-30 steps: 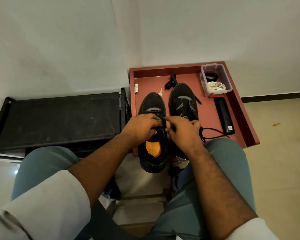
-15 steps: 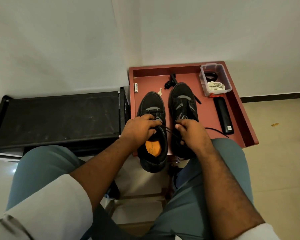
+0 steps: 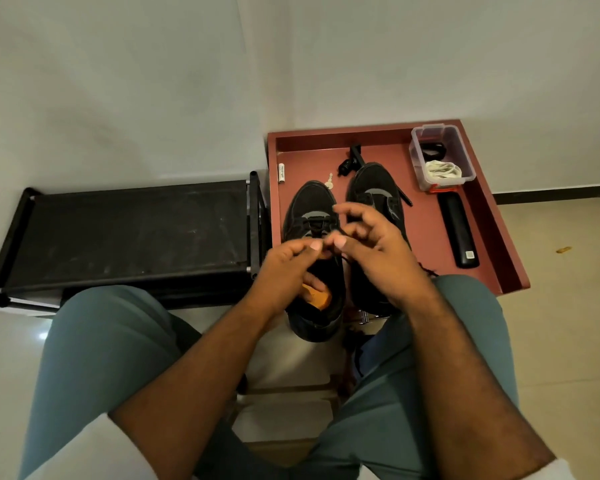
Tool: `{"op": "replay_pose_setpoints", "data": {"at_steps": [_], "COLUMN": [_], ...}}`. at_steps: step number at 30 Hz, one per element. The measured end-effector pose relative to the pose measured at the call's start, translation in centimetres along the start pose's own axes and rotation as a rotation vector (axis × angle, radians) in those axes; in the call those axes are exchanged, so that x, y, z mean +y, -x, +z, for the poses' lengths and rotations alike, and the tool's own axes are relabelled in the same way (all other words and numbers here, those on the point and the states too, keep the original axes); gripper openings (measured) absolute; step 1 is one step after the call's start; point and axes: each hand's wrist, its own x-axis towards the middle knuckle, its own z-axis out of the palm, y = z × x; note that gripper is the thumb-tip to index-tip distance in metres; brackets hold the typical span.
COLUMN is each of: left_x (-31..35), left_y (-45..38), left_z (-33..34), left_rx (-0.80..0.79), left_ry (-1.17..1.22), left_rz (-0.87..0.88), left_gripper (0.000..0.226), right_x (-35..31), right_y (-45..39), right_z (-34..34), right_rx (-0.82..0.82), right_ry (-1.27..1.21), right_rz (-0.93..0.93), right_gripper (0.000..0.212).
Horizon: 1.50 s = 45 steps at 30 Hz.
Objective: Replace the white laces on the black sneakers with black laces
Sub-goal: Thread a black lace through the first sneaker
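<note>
Two black sneakers stand side by side on a red tray [image 3: 409, 216], toes pointing away from me. The left sneaker [image 3: 310, 216] has an orange insole and a black lace [image 3: 342, 231] threaded through its lower eyelets. My left hand [image 3: 286, 268] and my right hand [image 3: 374, 244] meet above this shoe's tongue. Each pinches the black lace between thumb and fingers, and the thumbs nearly touch. The right sneaker [image 3: 374, 188] is partly hidden behind my right hand. A bundle of white laces [image 3: 442, 169] lies in a clear plastic box [image 3: 463, 157] at the tray's far right corner.
A black shoe rack [image 3: 125, 233] stands left of the tray. On the tray lie a long black case [image 3: 458, 230], a small key [image 3: 329, 183], a white tube [image 3: 281, 173] and a black clip [image 3: 350, 162]. My knees flank the shoes' heels.
My right hand came back from the right, where it had drawn the lace sideways, and rose to meet my left hand above the left sneaker. Both hands sit higher over the tongue.
</note>
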Motion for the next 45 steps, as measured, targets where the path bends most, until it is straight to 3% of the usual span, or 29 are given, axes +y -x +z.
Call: {"op": "replay_pose_setpoints", "data": {"at_steps": [3,6,8,11,13,15,17,19,21,23,27,29,32,35,41,43,45], "left_x": [0.1,0.4,0.7,0.8,0.9,0.6,0.3,0.2,0.5,0.6,0.2,0.0,0.1,-0.4,-1.1,-1.1,-0.9], "left_y": [1.6,2.3,2.5,2.4,2.4,2.2,2.0,1.8,1.5,1.3,0.7,0.6,0.7,0.5,-0.4,-0.4,-0.4], "left_z": [1.6,2.5,2.3,0.6,-1.4,-3.6,-5.3,-5.8,-5.0,-3.8,-3.5,-4.2,-3.9,-2.3,-2.0,-2.3,-2.4], "left_rx": [-0.230,-0.323,-0.276,-0.210,-0.124,0.072,0.190,0.171,0.085,0.003,0.065,0.123,0.062,-0.053,0.059,0.066,0.054], "left_ry": [0.366,0.418,0.261,-0.046,-0.211,-0.440,-0.596,-0.658,-0.615,-0.564,-0.567,-0.464,-0.282,-0.228,-0.253,-0.274,-0.293], "left_rz": [-0.149,-0.164,-0.132,-0.046,0.032,0.193,0.286,0.285,0.277,0.282,0.281,0.232,0.158,0.115,0.139,0.146,0.132], "left_gripper": [0.051,0.064,0.049,0.021,0.015,0.010,0.008,0.007,0.007,0.009,0.018,0.021,0.030,0.055,0.009,0.010,0.030], "right_x": [-1.6,-1.3,-1.1,-0.6,0.6,2.2,3.1,2.9,1.9,1.8,3.1,3.5,3.6,3.7,4.3,4.5,4.3], "right_y": [0.4,0.0,-0.2,-0.8,-1.2,-1.5,-1.3,-1.1,-0.8,-0.6,-1.4,-1.7,-1.7,-1.4,-1.4,-1.5,-1.4], "right_z": [1.1,1.4,1.5,0.6,-0.8,-2.4,-3.1,-2.4,0.0,2.3,1.6,0.1,-0.2,1.0,-0.1,-0.8,-0.8], "right_rx": [-0.127,-0.080,0.022,0.335,0.579,0.662,0.488,0.256,0.035,-0.104,0.098,0.195,0.274,0.230,0.197,0.165,0.085], "right_ry": [-0.294,-0.413,-0.449,-0.462,-0.343,-0.124,0.261,0.653,0.640,0.551,0.578,0.620,0.625,0.554,0.458,0.557,0.716], "right_rz": [-0.087,-0.065,-0.038,-0.021,0.018,0.127,0.244,0.174,0.049,-0.042,-0.043,-0.028,-0.042,-0.064,-0.059,-0.018,-0.008], "right_gripper": [0.034,0.034,0.028,0.020,0.018,0.019,0.032,0.045,0.050,0.040,0.012,0.009,0.008,0.006,0.011,0.015,0.037]}}
